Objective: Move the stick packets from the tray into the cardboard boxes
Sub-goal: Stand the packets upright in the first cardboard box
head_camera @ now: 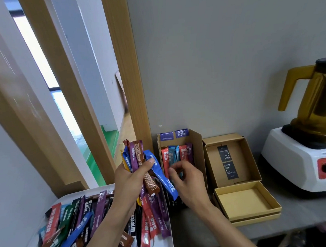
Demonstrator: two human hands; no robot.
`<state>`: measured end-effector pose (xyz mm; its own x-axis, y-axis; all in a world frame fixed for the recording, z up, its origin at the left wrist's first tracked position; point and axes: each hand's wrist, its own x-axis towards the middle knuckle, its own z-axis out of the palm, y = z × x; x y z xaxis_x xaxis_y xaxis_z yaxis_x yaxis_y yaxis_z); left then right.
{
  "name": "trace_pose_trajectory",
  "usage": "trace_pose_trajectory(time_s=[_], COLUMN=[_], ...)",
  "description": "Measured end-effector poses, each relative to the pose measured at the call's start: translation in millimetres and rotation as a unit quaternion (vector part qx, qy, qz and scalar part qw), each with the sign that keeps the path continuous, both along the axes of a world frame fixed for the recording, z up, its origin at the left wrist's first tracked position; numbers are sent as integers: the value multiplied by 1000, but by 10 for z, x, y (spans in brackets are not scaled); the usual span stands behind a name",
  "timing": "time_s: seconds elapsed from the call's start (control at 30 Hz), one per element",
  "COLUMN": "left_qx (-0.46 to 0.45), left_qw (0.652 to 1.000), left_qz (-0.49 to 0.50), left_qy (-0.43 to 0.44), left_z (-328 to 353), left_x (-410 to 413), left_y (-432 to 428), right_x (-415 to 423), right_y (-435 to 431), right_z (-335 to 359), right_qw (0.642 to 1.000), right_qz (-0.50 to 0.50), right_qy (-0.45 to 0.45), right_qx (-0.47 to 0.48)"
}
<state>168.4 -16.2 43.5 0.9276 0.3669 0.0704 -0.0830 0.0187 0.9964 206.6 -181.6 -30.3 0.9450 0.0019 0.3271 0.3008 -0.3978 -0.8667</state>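
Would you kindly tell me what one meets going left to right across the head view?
White tray → left hand gripping stick packets → upright cardboard box → open flat cardboard box → blender.

My left grip (132, 177) is raised, fingers wrapped round a bundle of stick packets (139, 157), thumb pressed across its front. My right grip (186, 183) sits just beside it, back of hand up, fingers curled forward; whether they pinch anything I cannot tell. Left forearm (106, 227) and right forearm (223, 223) are bare.
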Motion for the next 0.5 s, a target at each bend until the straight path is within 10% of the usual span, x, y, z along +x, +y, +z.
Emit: trace_pose_trajectory(time_s=[0.1,0.5], left_qx=[22,78], left_qw=[1000,993], left_qz=[0,-5], left_qy=[-4,-88], left_z=[11,110], left_x=[28,32], left_y=[2,-59], right_x=[-79,-108], right_y=[-62,-268], right_z=[136,85], right_qw=[966,975], right_qz=[151,152], right_qy=[92,31], right_qx=[186,162])
